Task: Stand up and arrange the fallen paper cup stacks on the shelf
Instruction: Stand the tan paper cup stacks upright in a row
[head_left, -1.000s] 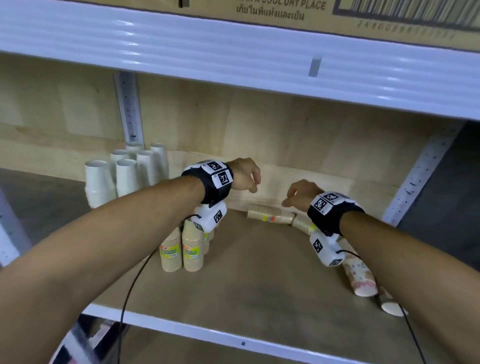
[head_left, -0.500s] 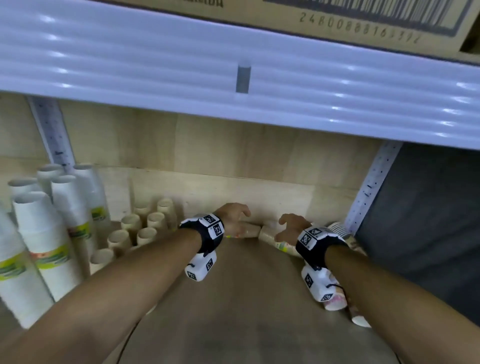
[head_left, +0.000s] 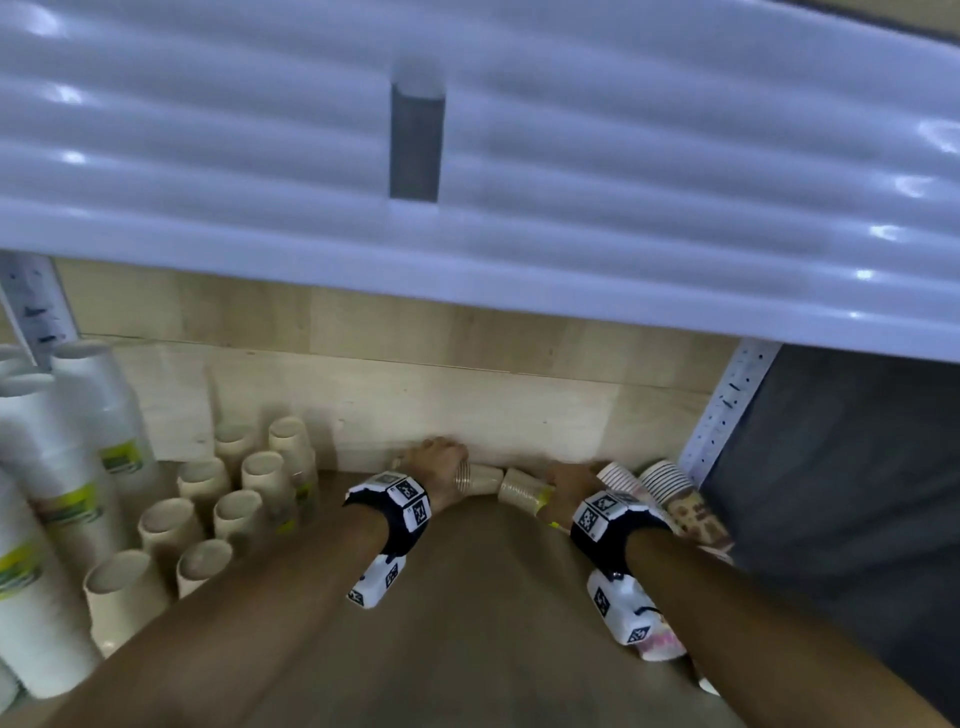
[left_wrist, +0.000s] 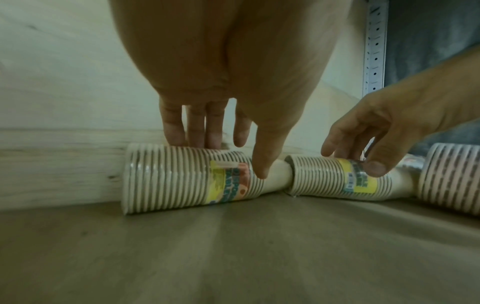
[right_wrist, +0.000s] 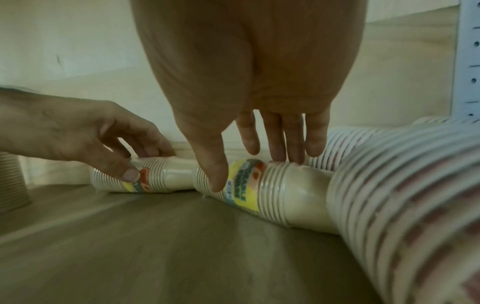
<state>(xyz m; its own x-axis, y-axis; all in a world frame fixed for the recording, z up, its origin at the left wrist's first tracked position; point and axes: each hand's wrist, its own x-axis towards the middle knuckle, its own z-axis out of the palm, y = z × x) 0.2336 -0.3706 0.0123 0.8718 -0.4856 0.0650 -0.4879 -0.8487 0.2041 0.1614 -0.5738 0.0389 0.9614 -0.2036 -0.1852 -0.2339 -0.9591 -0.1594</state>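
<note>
Pale wood back panel (head_left: 467, 332) at far side, grey-brown shelf board (head_left: 483, 623) below. White ribbed shelf edge (head_left: 571, 208) overhead, glare spots. Perforated white upright (head_left: 727, 405) at right, dark wall (head_left: 841, 467) beyond.

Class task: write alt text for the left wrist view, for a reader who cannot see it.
A left hand reaches down onto a fallen cup stack lying by the shelf's back wall, fingers on top, thumb in front. Beside it, a right hand pinches a second fallen stack; a third stack lies at the right edge.
</note>
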